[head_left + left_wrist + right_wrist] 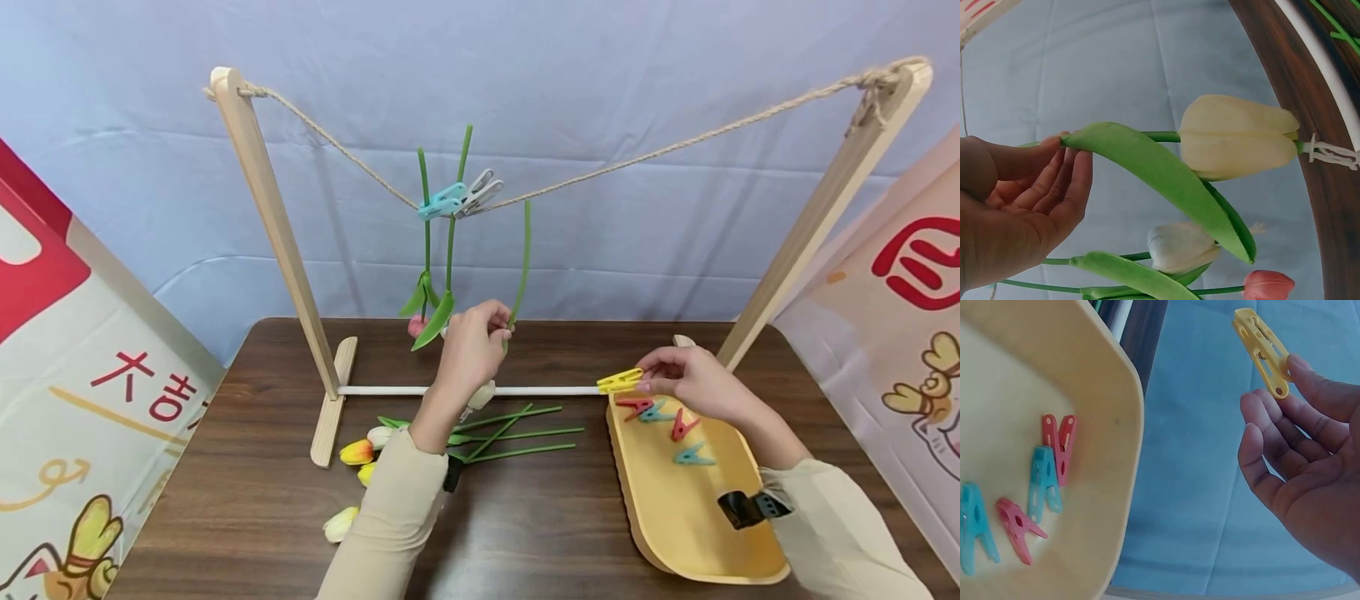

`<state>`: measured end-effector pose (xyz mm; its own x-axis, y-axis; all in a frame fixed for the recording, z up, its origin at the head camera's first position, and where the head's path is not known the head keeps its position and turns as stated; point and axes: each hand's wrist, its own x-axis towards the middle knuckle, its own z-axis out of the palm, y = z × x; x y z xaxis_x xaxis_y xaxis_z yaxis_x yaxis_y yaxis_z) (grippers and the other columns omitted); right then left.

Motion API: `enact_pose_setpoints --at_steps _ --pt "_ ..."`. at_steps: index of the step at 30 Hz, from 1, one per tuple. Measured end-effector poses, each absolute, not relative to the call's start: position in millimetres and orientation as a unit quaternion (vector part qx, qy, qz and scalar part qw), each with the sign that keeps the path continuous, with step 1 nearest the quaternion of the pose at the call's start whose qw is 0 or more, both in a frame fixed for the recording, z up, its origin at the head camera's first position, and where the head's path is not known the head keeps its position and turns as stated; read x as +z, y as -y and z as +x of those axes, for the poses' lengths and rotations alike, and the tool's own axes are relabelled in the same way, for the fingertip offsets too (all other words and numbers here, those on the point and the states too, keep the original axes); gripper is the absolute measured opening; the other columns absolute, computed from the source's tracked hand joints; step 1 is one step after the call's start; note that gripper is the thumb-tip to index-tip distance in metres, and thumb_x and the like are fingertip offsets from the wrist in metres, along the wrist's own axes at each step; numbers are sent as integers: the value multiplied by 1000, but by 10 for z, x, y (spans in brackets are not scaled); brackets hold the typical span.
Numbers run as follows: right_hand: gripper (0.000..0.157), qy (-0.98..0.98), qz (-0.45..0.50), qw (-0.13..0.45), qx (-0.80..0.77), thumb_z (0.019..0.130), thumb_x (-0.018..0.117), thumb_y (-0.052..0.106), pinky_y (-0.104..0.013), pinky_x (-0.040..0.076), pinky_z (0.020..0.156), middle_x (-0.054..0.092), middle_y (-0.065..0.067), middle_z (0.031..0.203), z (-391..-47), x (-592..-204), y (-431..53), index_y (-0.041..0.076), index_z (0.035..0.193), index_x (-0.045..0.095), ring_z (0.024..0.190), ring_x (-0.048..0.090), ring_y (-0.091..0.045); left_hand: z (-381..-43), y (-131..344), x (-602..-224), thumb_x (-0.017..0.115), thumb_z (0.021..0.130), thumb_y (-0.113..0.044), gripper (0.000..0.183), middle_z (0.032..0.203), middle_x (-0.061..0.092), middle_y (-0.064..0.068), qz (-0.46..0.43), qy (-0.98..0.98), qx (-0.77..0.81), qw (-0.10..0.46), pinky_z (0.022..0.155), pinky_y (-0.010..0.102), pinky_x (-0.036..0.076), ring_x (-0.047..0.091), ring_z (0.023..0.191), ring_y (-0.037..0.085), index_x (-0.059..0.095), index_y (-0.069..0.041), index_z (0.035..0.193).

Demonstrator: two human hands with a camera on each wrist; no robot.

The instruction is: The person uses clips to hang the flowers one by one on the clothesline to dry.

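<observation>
My left hand [471, 350] pinches the green stem of a pale yellow artificial tulip [1235, 137], its stem end upward and bloom downward. In the right wrist view, my right hand [1310, 444] holds a yellow clothespin [1263, 355] between thumb and fingers, close to the far edge of the yellow tray [667, 517]. A pink tulip [1269, 285] and a white tulip [1182, 247] hang upside down from the twine rope [660, 152]. A light blue clothespin [442, 201] and a white clothespin [480, 194] clip them there, left of the held stem.
Several red and blue clothespins [694, 454] lie in the tray. More tulips [356, 452] lie on the brown table [247, 500], partly behind the left forearm. Wooden posts [273, 225] carry the sagging rope, and a white rod [540, 391] runs low between them.
</observation>
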<state>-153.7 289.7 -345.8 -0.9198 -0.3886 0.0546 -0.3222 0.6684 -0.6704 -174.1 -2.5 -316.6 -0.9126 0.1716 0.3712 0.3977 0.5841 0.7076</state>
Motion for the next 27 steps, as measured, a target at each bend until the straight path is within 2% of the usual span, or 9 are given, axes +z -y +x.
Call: enact_pose_setpoints --at_steps 7,16,22,27 --pt "8 -925 -197 -19 -324 83 66 3 -24 44 52 60 -1 70 -1596 -3249 -2829 -2 88 64 59 53 -9 -1811 25 -3066 59 81 7 12 78 65 8 -145 881 -428 142 70 32 48 62 75 21 65 0 88" --pt "7 -921 -240 -162 -261 80 68 3 -21 33 43 55 0 58 -1735 -2567 -2440 4 74 66 48 40 -7 -1852 48 -2959 59 84 4 11 81 66 7 -133 882 -429 140 70 31 48 62 77 21 65 -2 91" --pt "8 -899 -263 -241 -255 76 72 4 -17 28 45 57 -4 58 -1827 -2108 -2107 1 71 67 47 38 -7 -1855 59 -2922 59 85 3 12 84 65 8 -126 881 -436 135 71 32 48 62 79 21 65 0 94" --pt "9 -895 -248 -271 -253 79 71 5 -19 29 49 60 -9 62 -1870 -1839 -1843 -1 73 67 50 42 -12 -1864 72 -2897 58 85 4 13 84 66 8 -121 879 -439 141 72 32 48 62 78 21 66 0 94"
